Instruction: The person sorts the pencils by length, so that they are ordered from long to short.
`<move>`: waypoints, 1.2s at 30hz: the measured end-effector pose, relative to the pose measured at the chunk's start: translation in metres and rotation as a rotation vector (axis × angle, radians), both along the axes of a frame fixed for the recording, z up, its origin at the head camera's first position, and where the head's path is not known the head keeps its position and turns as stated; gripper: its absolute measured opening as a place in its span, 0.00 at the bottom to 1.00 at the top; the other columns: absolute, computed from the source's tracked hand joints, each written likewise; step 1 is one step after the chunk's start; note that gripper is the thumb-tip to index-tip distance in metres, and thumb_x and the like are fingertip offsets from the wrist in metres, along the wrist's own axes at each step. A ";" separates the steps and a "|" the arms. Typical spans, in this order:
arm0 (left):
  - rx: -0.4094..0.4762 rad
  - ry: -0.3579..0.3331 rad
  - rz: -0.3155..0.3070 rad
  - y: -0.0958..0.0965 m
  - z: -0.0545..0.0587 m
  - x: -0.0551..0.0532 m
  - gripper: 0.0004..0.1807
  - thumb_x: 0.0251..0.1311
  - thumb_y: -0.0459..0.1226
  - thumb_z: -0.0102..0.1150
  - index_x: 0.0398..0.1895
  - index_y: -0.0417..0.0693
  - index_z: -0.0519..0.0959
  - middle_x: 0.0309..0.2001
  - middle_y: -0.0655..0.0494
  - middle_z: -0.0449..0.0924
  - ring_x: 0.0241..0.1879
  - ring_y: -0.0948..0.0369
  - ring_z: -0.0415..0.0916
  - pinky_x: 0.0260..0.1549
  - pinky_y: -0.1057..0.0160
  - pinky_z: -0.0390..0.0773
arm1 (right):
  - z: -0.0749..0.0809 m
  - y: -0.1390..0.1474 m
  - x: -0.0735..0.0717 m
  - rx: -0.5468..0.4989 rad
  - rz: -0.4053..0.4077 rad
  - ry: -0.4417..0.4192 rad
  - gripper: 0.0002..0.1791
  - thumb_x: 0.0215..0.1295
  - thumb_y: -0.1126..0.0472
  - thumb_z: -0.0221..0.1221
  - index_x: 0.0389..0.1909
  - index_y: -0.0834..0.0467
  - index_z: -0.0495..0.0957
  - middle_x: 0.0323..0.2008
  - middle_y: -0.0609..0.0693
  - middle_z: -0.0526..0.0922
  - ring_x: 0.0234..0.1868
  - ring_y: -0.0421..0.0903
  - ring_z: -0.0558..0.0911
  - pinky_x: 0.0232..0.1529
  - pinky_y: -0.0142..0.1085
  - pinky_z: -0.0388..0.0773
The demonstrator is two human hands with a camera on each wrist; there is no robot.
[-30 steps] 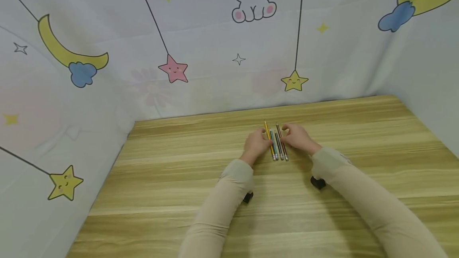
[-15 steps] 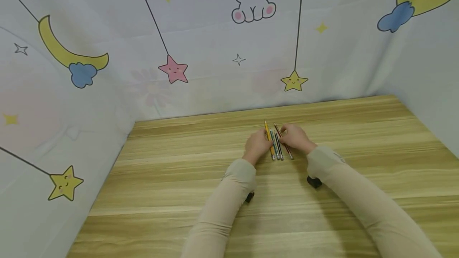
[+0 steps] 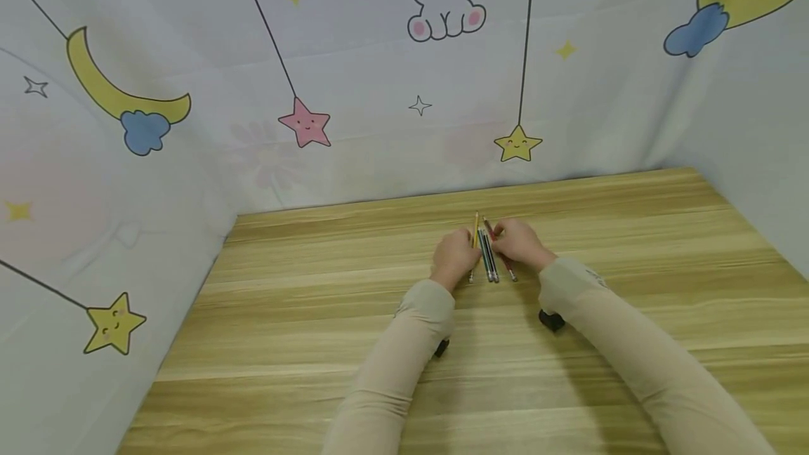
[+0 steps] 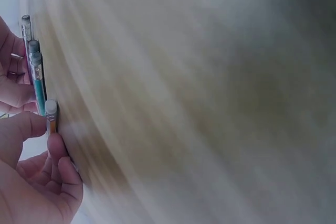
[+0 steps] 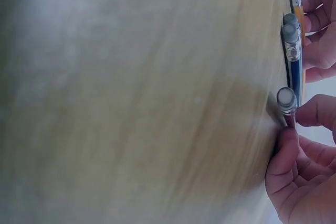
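In the head view, several eraser-tipped pencils lie between the two hands on the wooden table. My left hand [image 3: 454, 257] pinches a yellow pencil [image 4: 51, 124] between thumb and fingers, as the left wrist view shows. On the other side, my right hand [image 3: 521, 241] pinches a dark red pencil [image 5: 289, 120] the same way. Between these two lie a teal pencil [image 4: 39, 92] and a dark blue pencil [image 5: 295, 77], close side by side, with their erasers toward me. The hands cover parts of the outer pencils.
The wood-grain table [image 3: 303, 314] spreads out around both forearms. Behind it and at the sides hangs a pale curtain [image 3: 366, 55] printed with stars, moons and a bear. A dark wrist device [image 3: 552, 319] sits under the right cuff.
The red pencil's eraser end has swung right, away from the middle pencils. More recently the yellow pencil has turned, its eraser end going left and its tip right. Both hands moved only slightly.
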State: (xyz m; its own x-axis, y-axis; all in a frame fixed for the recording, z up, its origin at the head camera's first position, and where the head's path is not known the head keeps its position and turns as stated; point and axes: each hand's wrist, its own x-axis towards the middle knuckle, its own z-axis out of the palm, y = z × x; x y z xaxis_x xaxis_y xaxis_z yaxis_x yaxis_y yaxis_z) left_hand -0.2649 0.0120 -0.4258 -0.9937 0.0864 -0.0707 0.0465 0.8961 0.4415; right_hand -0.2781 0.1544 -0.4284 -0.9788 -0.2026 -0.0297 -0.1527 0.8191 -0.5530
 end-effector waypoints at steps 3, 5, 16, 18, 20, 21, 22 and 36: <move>0.011 0.012 -0.025 -0.002 -0.002 -0.002 0.09 0.49 0.43 0.56 0.20 0.49 0.72 0.20 0.57 0.72 0.20 0.61 0.67 0.14 0.66 0.63 | -0.001 0.001 -0.001 -0.026 -0.012 -0.022 0.13 0.51 0.64 0.55 0.36 0.69 0.75 0.31 0.60 0.79 0.27 0.48 0.74 0.27 0.34 0.69; 0.032 0.013 -0.048 -0.005 -0.002 -0.003 0.08 0.51 0.42 0.56 0.25 0.47 0.76 0.23 0.56 0.75 0.23 0.60 0.69 0.18 0.66 0.66 | -0.001 0.002 -0.001 -0.044 -0.021 -0.033 0.14 0.52 0.63 0.54 0.37 0.69 0.75 0.31 0.60 0.79 0.25 0.46 0.73 0.25 0.31 0.68; 0.312 -0.014 -0.060 -0.016 0.005 -0.004 0.12 0.52 0.37 0.54 0.40 0.43 0.78 0.35 0.53 0.82 0.31 0.63 0.75 0.27 0.72 0.72 | 0.010 0.000 0.002 -0.245 -0.084 -0.102 0.18 0.55 0.64 0.51 0.46 0.69 0.70 0.24 0.54 0.77 0.19 0.40 0.73 0.20 0.30 0.69; 0.341 -0.020 -0.059 -0.017 0.007 -0.004 0.13 0.53 0.37 0.53 0.41 0.42 0.78 0.33 0.54 0.81 0.29 0.65 0.74 0.24 0.74 0.70 | 0.013 0.000 0.003 -0.269 -0.084 -0.100 0.18 0.55 0.64 0.51 0.47 0.68 0.69 0.24 0.53 0.76 0.19 0.40 0.72 0.19 0.31 0.69; 0.363 -0.026 -0.057 -0.018 0.009 -0.003 0.14 0.53 0.37 0.53 0.42 0.42 0.77 0.33 0.54 0.81 0.28 0.65 0.73 0.24 0.74 0.70 | 0.015 -0.001 0.004 -0.285 -0.085 -0.094 0.19 0.55 0.64 0.51 0.48 0.67 0.68 0.23 0.52 0.75 0.18 0.40 0.71 0.19 0.31 0.69; 0.373 -0.028 -0.055 -0.018 0.010 -0.002 0.15 0.53 0.37 0.52 0.43 0.42 0.76 0.34 0.54 0.81 0.28 0.65 0.73 0.24 0.74 0.70 | 0.017 -0.002 0.005 -0.297 -0.086 -0.096 0.19 0.55 0.64 0.51 0.48 0.67 0.68 0.22 0.52 0.75 0.17 0.40 0.72 0.18 0.31 0.69; 0.384 -0.030 -0.051 -0.018 0.012 -0.002 0.15 0.53 0.37 0.52 0.43 0.42 0.76 0.34 0.54 0.80 0.28 0.65 0.73 0.25 0.73 0.70 | 0.018 -0.002 0.006 -0.306 -0.087 -0.096 0.19 0.55 0.64 0.50 0.49 0.67 0.67 0.22 0.52 0.74 0.17 0.41 0.72 0.18 0.31 0.70; 0.695 -0.163 -0.053 -0.031 0.016 0.008 0.14 0.53 0.31 0.55 0.44 0.36 0.71 0.36 0.42 0.80 0.23 0.60 0.78 0.29 0.61 0.80 | 0.025 -0.012 0.022 -0.528 -0.014 -0.150 0.20 0.56 0.70 0.50 0.52 0.70 0.66 0.23 0.57 0.77 0.16 0.43 0.75 0.21 0.38 0.76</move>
State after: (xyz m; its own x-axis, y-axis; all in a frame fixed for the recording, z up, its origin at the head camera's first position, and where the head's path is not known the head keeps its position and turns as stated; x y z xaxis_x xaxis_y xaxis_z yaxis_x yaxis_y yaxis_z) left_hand -0.2564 -0.0187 -0.4100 -0.9684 0.2133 -0.1289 -0.0329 0.4035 0.9144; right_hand -0.2558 0.1427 -0.4033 -0.9742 -0.2152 -0.0672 -0.0317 0.4260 -0.9042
